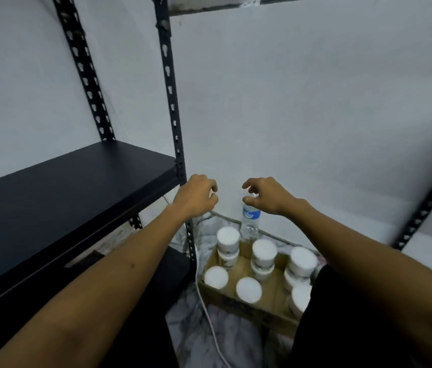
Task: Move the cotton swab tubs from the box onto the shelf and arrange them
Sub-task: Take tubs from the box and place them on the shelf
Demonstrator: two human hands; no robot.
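The black shelf [58, 187] fills the left of the scene and its board is bare: not one tub stands on it in view, so by my reading the job is at its very start, or close to it. Everything is left to do — lift, carry, line up.

Down on the floor at near right sits the cardboard box [246, 301], open-topped, resting on a crumpled grey cloth [225, 338]. Inside it, the cotton swab tubs [262, 252]: round, squat, white-lidded, with pale labelled sides. Some are stacked two high along the far side; single ones sit nearer. One at the right edge is partly hidden behind a dark trouser leg [323, 314].

A clear water bottle [250, 220] with a blue label stands just beyond the box, against the wall.

Above it all, the left hand [196, 196] and right hand [265, 195] hover apart, fingers curled and loose, both empty, well above the tubs.
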